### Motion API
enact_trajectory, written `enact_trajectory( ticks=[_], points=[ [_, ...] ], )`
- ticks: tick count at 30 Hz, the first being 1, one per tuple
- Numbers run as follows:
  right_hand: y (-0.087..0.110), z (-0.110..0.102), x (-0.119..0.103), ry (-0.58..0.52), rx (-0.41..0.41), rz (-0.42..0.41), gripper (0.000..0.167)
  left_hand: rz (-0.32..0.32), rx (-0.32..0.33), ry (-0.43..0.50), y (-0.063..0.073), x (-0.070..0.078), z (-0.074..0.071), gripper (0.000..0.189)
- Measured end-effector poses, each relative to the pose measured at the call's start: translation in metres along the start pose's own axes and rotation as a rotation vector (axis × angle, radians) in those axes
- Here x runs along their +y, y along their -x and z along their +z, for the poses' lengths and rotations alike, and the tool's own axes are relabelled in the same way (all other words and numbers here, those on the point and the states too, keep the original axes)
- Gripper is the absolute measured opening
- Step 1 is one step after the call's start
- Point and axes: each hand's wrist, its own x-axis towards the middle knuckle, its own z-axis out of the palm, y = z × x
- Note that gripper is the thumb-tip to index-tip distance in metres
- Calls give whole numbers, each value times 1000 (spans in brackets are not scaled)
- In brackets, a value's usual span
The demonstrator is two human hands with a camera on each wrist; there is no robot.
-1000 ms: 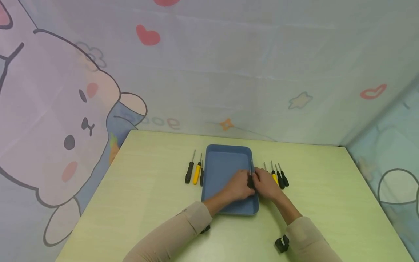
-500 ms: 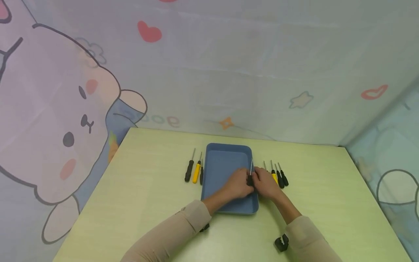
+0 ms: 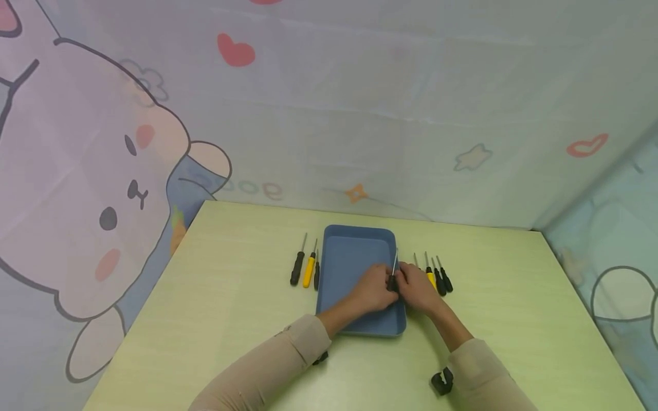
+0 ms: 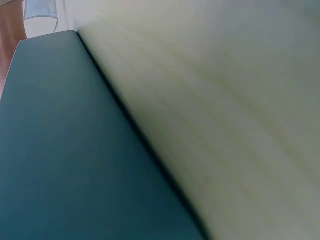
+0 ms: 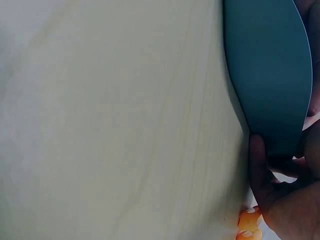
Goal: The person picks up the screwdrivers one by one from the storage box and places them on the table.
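A screwdriver [image 3: 393, 277] with a black handle and thin metal shaft stands between both hands over the right rim of the blue tray [image 3: 354, 231]. My left hand [image 3: 375, 289] reaches across the tray, its fingers curled at the handle. On the other side my right hand [image 3: 418, 289] has its thumb side against the same handle. Part of the handle is hidden by the hands. In the right wrist view my right hand [image 5: 285, 200] has fingers bent beside the tray's outer wall [image 5: 270, 80]. The left wrist view shows the tray wall [image 4: 75, 140], not the left hand.
Left of the tray lie a black screwdriver [image 3: 297, 268], a yellow screwdriver [image 3: 309, 271] and a smaller black screwdriver [image 3: 316, 275]. Several more screwdrivers [image 3: 439, 279] lie right, partly behind my right hand. A black object [image 3: 442, 381] is near the right sleeve. A printed cloth [image 3: 360, 114] hangs behind.
The screwdriver's shaft has tilted slightly rightward from nearly upright. Both hands stay almost where they were. The head view has shifted slightly.
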Motion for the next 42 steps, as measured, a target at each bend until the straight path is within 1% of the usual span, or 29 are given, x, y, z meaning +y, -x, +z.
enact_trajectory(
  ticks=[2, 8, 10, 16, 22, 27, 30, 34, 38, 42],
  points=[
    [0, 0, 0, -5, -1, 1, 22, -1, 4, 29, 0, -1, 0, 46],
    [0, 0, -1, 18, 11, -3, 20, -21, 5, 186, 0, -5, -2, 46],
    [1, 0, -1, 31, 16, -7, 20, -39, 7, 216, 0, -5, -5, 46],
    [-1, 1, 0, 20, 5, 9, 22, -80, 39, 271, 0, -8, -11, 48],
    [-1, 1, 0, 5, 16, -2, 29, -103, 50, 306, 3, -10, -23, 49],
    [-2, 1, 1, 19, 7, -11, 22, -102, 48, 339, 6, -13, -35, 49],
    [-2, 1, 0, 18, -1, 2, 19, -103, 53, 329, 8, -15, -41, 49],
    [-1, -1, -2, 22, -2, 1, 19, -110, 57, 318, 9, -17, -48, 51],
    [-1, -1, -1, 20, -4, 1, 19, -106, 71, 328, 9, -18, -54, 52],
    [-1, 0, 1, 17, -2, 1, 19, -106, 70, 342, 9, -21, -61, 53]
  ],
)
